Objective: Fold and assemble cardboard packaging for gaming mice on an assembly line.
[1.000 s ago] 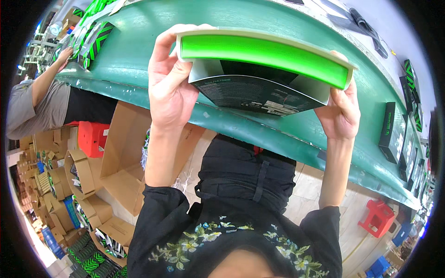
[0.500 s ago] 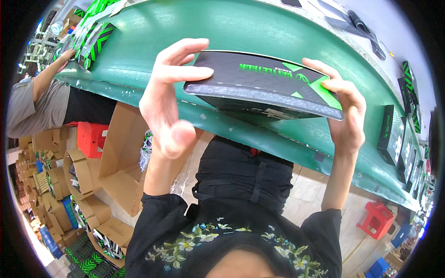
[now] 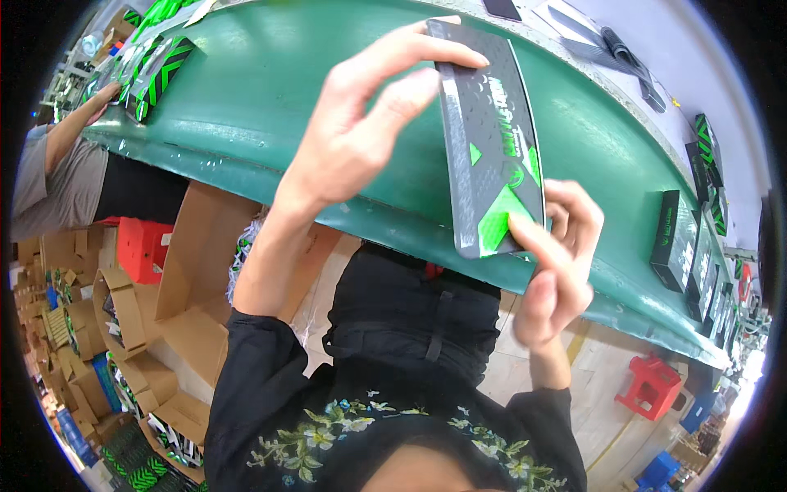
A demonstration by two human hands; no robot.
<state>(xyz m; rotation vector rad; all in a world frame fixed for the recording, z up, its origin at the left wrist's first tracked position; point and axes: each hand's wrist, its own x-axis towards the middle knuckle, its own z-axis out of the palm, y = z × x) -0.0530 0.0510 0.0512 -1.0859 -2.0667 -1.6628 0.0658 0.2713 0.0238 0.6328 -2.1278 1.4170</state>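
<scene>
A long black box [image 3: 493, 123] with green triangles and a grey edge strip is held up over the green work surface, tilted with its far end pointing away from me. My left hand [image 3: 361, 123] grips the far end, its index finger lying across the top face and the thumb near the grey edge. At the near end my right hand [image 3: 566, 254] holds the corner, one fingertip pressed on the green patch. The underside of the box is hidden.
Several similar black boxes [image 3: 677, 242] stand along the bench at the right. Green-and-black packages [image 3: 160, 78] lie at the far left beside a co-worker's hand [image 3: 102, 102]. Open cardboard cartons [image 3: 205, 254] sit at lower left; a red stool [image 3: 649, 387] stands at lower right.
The box has turned from lying crosswise to pointing away from me. My left hand has moved up and right to its far end, while my right hand has come down toward me.
</scene>
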